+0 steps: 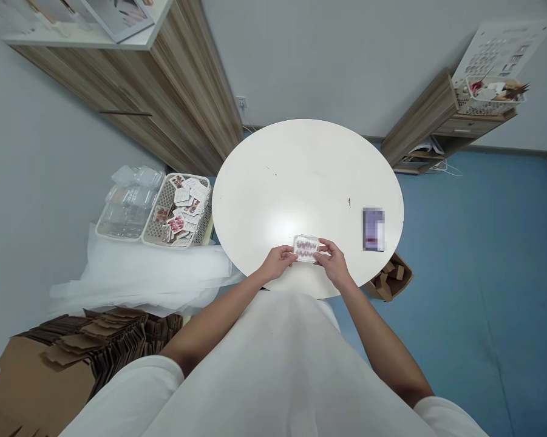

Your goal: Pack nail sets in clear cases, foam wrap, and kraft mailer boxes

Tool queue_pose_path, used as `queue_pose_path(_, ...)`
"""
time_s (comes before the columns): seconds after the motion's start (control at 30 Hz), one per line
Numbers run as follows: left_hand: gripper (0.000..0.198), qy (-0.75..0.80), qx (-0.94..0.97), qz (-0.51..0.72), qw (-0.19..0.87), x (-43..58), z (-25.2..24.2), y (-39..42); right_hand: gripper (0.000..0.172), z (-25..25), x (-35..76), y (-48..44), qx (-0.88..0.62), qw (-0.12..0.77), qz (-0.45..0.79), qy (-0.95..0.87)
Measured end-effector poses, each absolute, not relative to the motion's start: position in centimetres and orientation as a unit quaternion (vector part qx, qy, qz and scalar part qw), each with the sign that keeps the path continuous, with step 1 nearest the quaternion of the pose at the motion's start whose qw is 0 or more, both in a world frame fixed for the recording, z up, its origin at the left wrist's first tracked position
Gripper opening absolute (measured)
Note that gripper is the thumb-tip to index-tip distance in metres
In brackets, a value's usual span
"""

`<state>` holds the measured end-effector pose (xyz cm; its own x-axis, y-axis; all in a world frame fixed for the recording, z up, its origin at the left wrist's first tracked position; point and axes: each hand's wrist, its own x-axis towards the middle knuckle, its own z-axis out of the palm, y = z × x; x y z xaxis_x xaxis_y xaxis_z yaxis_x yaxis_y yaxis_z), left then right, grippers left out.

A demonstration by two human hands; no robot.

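A small clear plastic case of press-on nails [306, 248] is held near the front of the round white table [291, 170]. Two rows of pinkish nails show inside it. My left hand [277, 263] grips the case's left edge between thumb and fingers. On the opposite edge, my right hand [332, 262] pinches it, the thumb at the lower right corner. The case looks closed, and I cannot tell whether it touches the tabletop. A purple, blurred-out flat object [373, 229] lies on the table to the right of my right hand.
Left of the table stand a white basket [164, 238] of nail cards and a bin of clear cases [127, 212]. White wrapping sheets [164, 270] and folded cardboard [50, 370] lie nearer. A box of small cartons [394, 279] sits below right; a wooden cabinet [182, 85] stands behind left.
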<state>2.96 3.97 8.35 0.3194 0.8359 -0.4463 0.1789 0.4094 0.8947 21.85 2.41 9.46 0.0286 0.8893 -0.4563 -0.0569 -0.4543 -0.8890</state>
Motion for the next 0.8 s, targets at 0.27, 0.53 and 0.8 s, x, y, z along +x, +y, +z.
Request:
queue_pose_path(0.27,0.045,0.538,0.501,0.246,0.632,1.4,7.2,3.8,0.057,8.8,20.3,2.9,-0.601,0.377,0.585,-0.393)
queue_pose_path(0.53,0.057,0.551,0.537,0.283,0.572,-0.8,7.6,4.1,0.051,8.5,18.2,3.2,-0.608,0.358,0.561,-0.433)
queue_pose_path(0.8,0.063,0.553,0.554,0.303,0.544,-3.9,6.6,4.3,0.04,7.6,14.6,3.7,-0.605,0.326,0.496,-0.531)
